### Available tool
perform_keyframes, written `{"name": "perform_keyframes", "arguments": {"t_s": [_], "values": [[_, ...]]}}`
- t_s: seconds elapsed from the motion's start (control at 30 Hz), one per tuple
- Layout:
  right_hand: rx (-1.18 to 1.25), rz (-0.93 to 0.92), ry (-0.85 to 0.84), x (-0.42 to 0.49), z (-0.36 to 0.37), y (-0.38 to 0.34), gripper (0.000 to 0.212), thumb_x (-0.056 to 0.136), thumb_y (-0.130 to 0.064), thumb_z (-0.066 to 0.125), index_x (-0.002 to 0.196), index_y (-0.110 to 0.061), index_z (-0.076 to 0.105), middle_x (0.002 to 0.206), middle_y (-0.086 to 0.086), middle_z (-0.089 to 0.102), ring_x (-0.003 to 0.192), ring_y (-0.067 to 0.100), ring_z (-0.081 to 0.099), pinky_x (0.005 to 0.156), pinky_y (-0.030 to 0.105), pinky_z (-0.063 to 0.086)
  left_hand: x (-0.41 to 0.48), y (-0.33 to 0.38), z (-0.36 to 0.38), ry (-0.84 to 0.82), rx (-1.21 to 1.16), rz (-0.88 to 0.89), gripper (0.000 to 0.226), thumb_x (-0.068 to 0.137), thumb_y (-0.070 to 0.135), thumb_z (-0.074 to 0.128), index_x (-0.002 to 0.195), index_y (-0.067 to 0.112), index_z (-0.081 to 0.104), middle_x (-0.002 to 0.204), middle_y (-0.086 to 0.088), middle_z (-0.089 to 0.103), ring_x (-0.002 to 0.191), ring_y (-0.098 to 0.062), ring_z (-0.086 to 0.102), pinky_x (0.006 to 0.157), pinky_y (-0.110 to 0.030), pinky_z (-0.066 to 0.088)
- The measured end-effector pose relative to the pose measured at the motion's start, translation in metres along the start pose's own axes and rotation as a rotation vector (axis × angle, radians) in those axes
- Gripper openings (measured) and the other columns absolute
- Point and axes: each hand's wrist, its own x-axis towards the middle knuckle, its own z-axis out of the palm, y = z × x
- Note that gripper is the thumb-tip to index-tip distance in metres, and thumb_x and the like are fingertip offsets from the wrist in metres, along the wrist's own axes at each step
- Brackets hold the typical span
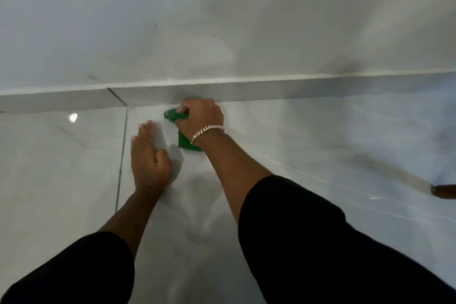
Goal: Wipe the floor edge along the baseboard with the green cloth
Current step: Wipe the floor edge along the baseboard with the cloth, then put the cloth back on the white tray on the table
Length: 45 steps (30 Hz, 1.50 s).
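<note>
My right hand (200, 116) is closed around the green cloth (183, 140) and presses it onto the glossy white floor right at the foot of the grey baseboard (271, 91). Part of the cloth sticks out left of the fingers and part trails under the wrist, which wears a silver bracelet. My left hand (148, 155) lies flat on the floor tile a little to the left and nearer to me, fingers stretched forward, holding nothing.
The baseboard runs across the whole view below a white wall (222, 20). A dark tile joint (122, 155) runs toward me left of the left hand. A brown wooden object (444, 191) juts in at the right edge.
</note>
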Motion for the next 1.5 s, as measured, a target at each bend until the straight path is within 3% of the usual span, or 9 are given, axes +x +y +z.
{"name": "perform_keyframes", "arguments": {"t_s": [0.13, 0.27, 0.37, 0.53, 0.63, 0.9, 1.03, 1.2, 1.5], "values": [[0.364, 0.154, -0.200, -0.033, -0.025, -0.007, 0.018, 0.062, -0.015, 0.087, 0.076, -0.017, 0.076, 0.078, -0.004, 0.075, 0.072, 0.012, 0.069, 0.073, 0.026, 0.059, -0.026, 0.062, -0.011, 0.128, -0.611, -0.503, 0.042, 0.099, 0.034, 0.039, 0.124, 0.013, 0.065, 0.126, -0.013, 0.067, 0.118, -0.034, 0.063, 0.100, -0.044, 0.050], [0.602, 0.259, -0.143, -0.100, -0.072, -0.036, 0.014, 0.069, -0.025, 0.081, 0.082, -0.020, 0.076, 0.082, -0.006, 0.076, 0.077, 0.009, 0.071, 0.077, 0.028, 0.060, -0.052, 0.127, -0.058, -0.032, -0.996, -0.787, 0.063, 0.094, 0.066, 0.030, 0.114, 0.020, 0.067, 0.110, -0.011, 0.076, 0.100, -0.025, 0.073, 0.081, -0.041, 0.059], [0.722, 0.328, -0.129, -0.156, -0.133, -0.075, 0.012, 0.080, -0.022, 0.069, 0.087, -0.017, 0.077, 0.088, -0.002, 0.077, 0.087, 0.013, 0.068, 0.082, 0.028, 0.056, -0.072, 0.189, -0.109, -0.203, -1.055, -0.826, 0.066, 0.092, 0.066, 0.038, 0.113, 0.011, 0.068, 0.103, -0.012, 0.077, 0.099, -0.028, 0.074, 0.082, -0.043, 0.059], [0.777, 0.399, 0.137, -0.241, -0.280, -0.155, 0.037, 0.077, 0.008, 0.059, 0.096, -0.020, 0.074, 0.104, -0.003, 0.074, 0.100, 0.010, 0.066, 0.085, 0.027, 0.055, -0.094, 0.320, -0.205, -0.388, -0.987, -0.807, 0.038, 0.092, 0.012, 0.057, 0.126, -0.002, 0.058, 0.118, -0.027, 0.065, 0.104, -0.041, 0.063, 0.085, -0.050, 0.055], [0.789, 0.575, 0.248, -0.286, -0.373, -0.205, 0.037, 0.077, -0.008, 0.074, 0.111, -0.017, 0.065, 0.108, 0.000, 0.069, 0.102, 0.015, 0.064, 0.085, 0.031, 0.054, -0.094, 0.414, -0.271, -0.479, -1.036, -0.781, 0.039, 0.089, 0.016, 0.059, 0.125, 0.002, 0.059, 0.119, -0.022, 0.069, 0.105, -0.039, 0.067, 0.081, -0.050, 0.059], [0.914, 0.650, -0.046, -0.354, -0.594, -0.258, 0.055, 0.065, -0.050, 0.076, 0.110, -0.018, 0.068, 0.093, 0.001, 0.077, 0.081, 0.014, 0.071, 0.078, 0.037, 0.051, -0.118, 0.620, -0.347, -0.762, -1.014, -0.611, 0.038, 0.086, 0.022, 0.060, 0.121, 0.010, 0.062, 0.113, -0.012, 0.074, 0.100, -0.028, 0.072, 0.074, -0.044, 0.061], [0.995, 0.661, -0.012, -0.386, -0.675, -0.229, 0.044, 0.063, -0.029, 0.085, 0.101, -0.011, 0.072, 0.102, 0.011, 0.076, 0.092, 0.025, 0.071, 0.090, 0.045, 0.055, -0.153, 0.705, -0.319, -0.905, -1.021, -0.600, 0.044, 0.085, 0.025, 0.061, 0.126, 0.009, 0.059, 0.119, -0.015, 0.071, 0.101, -0.030, 0.072, 0.076, -0.046, 0.061], [0.970, 0.641, 0.116, -0.410, -0.774, -0.138, 0.017, 0.068, -0.009, 0.083, 0.079, -0.002, 0.072, 0.079, 0.011, 0.073, 0.071, 0.022, 0.070, 0.064, 0.030, 0.058, -0.197, 0.801, -0.228, -1.013, -0.976, -0.640, 0.047, 0.089, 0.020, 0.059, 0.133, 0.004, 0.055, 0.128, -0.023, 0.066, 0.110, -0.038, 0.068, 0.089, -0.056, 0.057], [0.860, 0.790, 0.360, -0.389, -0.875, 0.084, 0.023, 0.071, -0.006, 0.082, 0.092, -0.002, 0.075, 0.089, 0.014, 0.077, 0.082, 0.028, 0.074, 0.076, 0.041, 0.062, -0.249, 0.895, 0.003, -0.942, -0.657, -0.683, 0.040, 0.092, -0.003, 0.049, 0.128, 0.009, 0.061, 0.117, -0.018, 0.071, 0.106, -0.037, 0.068, 0.088, -0.053, 0.058]]}}
